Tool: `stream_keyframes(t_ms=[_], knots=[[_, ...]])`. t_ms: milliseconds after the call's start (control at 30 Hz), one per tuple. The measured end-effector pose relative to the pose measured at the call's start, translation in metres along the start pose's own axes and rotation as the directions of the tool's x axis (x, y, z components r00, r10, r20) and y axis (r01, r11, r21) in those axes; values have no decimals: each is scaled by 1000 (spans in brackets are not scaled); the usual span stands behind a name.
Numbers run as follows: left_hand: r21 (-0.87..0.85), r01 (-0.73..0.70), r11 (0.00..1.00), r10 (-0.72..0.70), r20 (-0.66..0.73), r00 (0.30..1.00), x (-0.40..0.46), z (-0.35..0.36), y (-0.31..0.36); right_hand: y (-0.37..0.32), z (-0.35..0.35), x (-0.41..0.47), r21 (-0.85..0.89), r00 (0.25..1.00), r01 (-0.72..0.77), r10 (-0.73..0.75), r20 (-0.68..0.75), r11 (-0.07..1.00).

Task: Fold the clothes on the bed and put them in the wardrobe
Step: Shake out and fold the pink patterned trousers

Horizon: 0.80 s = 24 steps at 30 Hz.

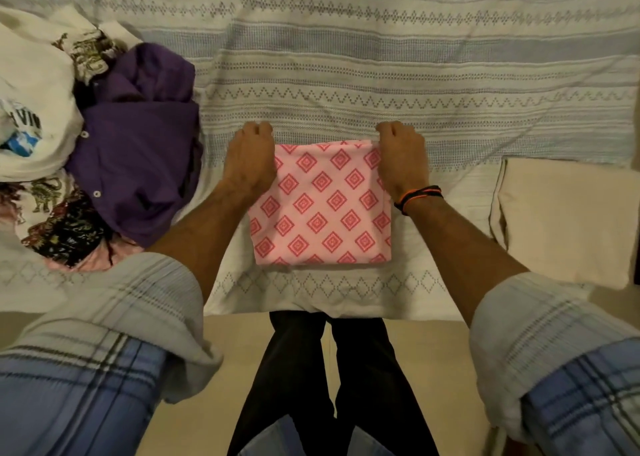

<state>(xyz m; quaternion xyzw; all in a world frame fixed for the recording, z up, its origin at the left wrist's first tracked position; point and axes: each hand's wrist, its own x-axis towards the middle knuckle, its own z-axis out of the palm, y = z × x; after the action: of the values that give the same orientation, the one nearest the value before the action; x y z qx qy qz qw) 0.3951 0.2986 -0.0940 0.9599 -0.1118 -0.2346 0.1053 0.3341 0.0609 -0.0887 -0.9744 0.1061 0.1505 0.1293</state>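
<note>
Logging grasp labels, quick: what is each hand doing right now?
Left hand: grips the far left corner of the folded pink patterned cloth.
Right hand: grips its far right corner.

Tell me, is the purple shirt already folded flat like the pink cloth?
No, the purple shirt lies crumpled in the heap on the left, while the pink cloth is a neat square held by the left hand and right hand.

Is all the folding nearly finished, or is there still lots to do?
Not nearly. One cream folded cloth already lies on the bed. The pink diamond-print cloth is folded small, with the left hand and right hand gripping its far corners. The heap with the purple shirt is still unfolded, and nothing is in the wardrobe yet.
</note>
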Motion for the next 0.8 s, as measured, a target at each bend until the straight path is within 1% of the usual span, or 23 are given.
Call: stream_keyframes(t_ms=[33, 100, 133, 167, 200, 267, 300, 333, 400, 567, 633, 700, 800], knots=[[21, -17, 1000, 17, -43, 999, -5, 5, 1, -6, 3, -6, -27, 999, 19, -20, -37, 999], [6, -52, 999, 53, -133, 990, -20, 20, 7, -21, 16, -21, 12, 995, 77, -76, -63, 997], [-55, -58, 997, 48, -171, 984, -28, 27, 12, -28, 24, -31, 43, 992, 119, -117, -55, 992], [-125, -58, 990, 35, -178, 983, -37, 35, 17, -36, 34, -40, 71, 988, 156, -156, -9, 985], [-153, -69, 986, 48, -137, 989, -44, 44, 22, -41, 44, -48, 84, 979, 179, -186, 79, 980], [-36, -148, 988, 148, -6, 989, -54, 61, 24, -44, 60, -59, 64, 949, 194, -204, 241, 979], [2, -167, 986, 166, 41, 985, -56, 70, 20, -42, 66, -60, 50, 938, 202, -208, 276, 978], [13, -156, 988, 155, 68, 986, -53, 73, 15, -36, 69, -59, 45, 935, 212, -216, 283, 976], [18, -137, 990, 135, 75, 988, -49, 74, 2, -22, 69, -56, 49, 942, 203, -209, 264, 978], [2, -70, 998, 69, 118, 991, -51, 65, -20, 4, 55, -55, 39, 951, 37, -47, 305, 999], [30, -42, 999, 39, 99, 994, -62, 62, -8, -5, 50, -60, 41, 963, 9, -20, 269, 999], [44, -73, 996, 68, 90, 994, -78, 66, 11, -23, 50, -72, 49, 969, 68, -77, 236, 997], [21, -147, 989, 144, 125, 982, -109, 90, 35, -49, 65, -105, 95, 936, 182, -202, 289, 979]])
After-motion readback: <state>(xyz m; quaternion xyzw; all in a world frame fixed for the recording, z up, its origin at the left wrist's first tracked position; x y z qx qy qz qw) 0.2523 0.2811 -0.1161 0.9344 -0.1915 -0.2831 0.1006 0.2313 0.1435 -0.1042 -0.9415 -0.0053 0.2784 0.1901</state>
